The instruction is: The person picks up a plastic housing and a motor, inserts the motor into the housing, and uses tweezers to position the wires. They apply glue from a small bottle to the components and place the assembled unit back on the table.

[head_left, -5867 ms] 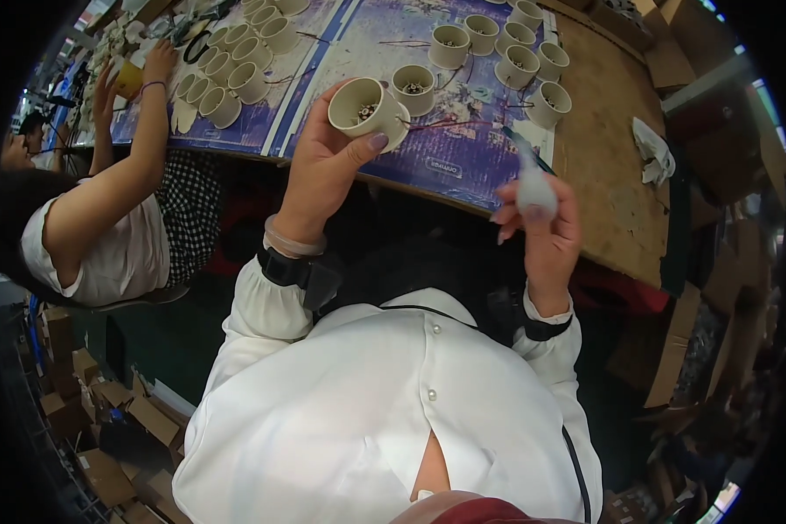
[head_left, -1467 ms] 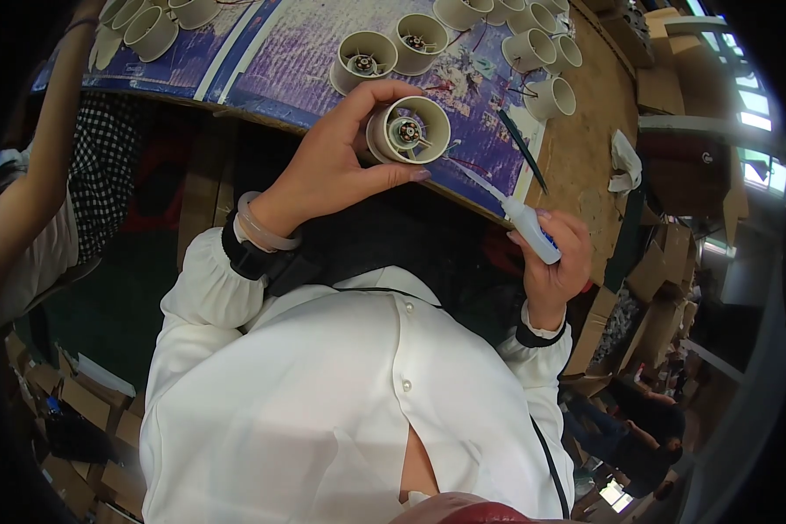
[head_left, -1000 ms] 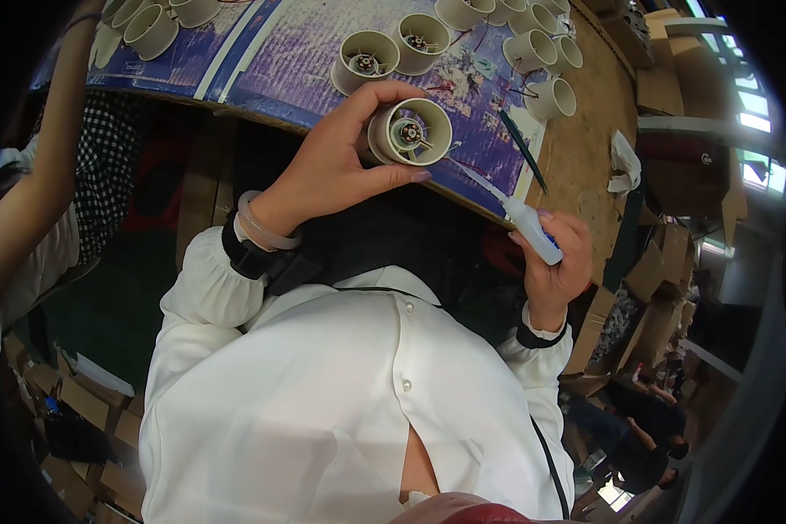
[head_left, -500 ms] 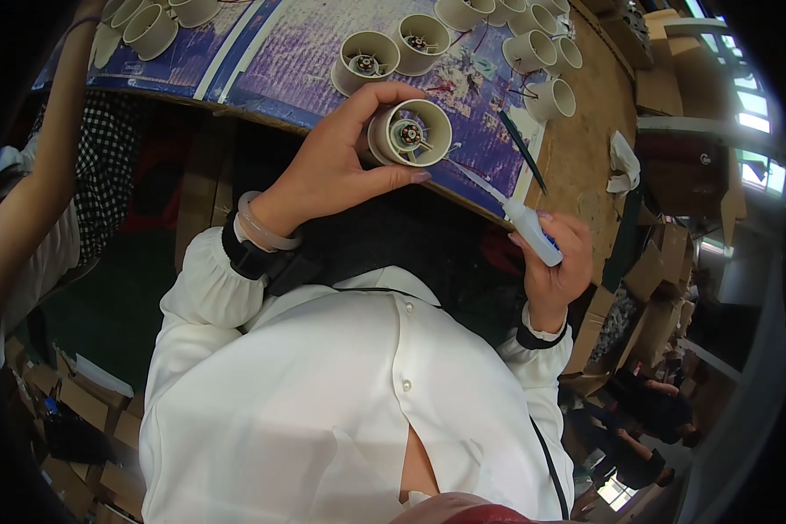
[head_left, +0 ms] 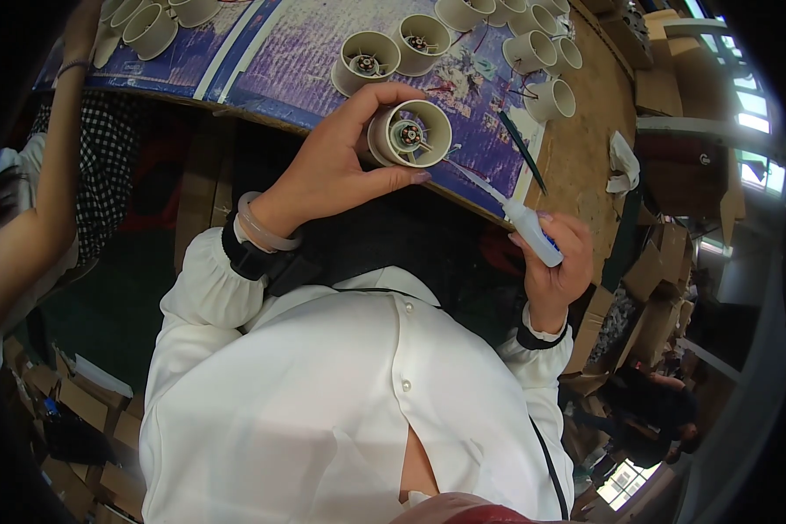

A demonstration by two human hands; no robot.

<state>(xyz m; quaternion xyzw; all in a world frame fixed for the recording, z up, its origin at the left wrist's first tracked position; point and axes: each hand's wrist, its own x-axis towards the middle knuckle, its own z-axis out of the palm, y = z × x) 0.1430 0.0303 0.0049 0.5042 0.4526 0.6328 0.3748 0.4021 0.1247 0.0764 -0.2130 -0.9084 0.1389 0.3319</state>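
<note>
My left hand (head_left: pixel 341 166) is wrapped round a cream cylindrical housing (head_left: pixel 442 129), its open end tilted toward me. Inside it sits a small motor (head_left: pixel 410 135) with a copper-coloured core, braced by thin ribs. In my right hand (head_left: pixel 563 262) is a white squeeze bottle (head_left: pixel 533 234) with a long thin nozzle. The nozzle tip points up and left, ending just below and right of the housing, apart from its rim. Thin wires (head_left: pixel 463 164) trail from beside the housing over the table edge.
Similar housings stand on the purple-covered table (head_left: pixel 279 61), two behind my left hand (head_left: pixel 367 63) and several at the back right (head_left: pixel 528 52). A dark green pen-like stick (head_left: pixel 522 150) and a crumpled white tissue (head_left: pixel 623 163) lie on the right. A co-worker's arm (head_left: pixel 57 166) reaches in at left.
My hands, the housing and the bottle have stayed in place. The co-worker's arm on the left has shifted a little, and people in the far right background have moved.
</note>
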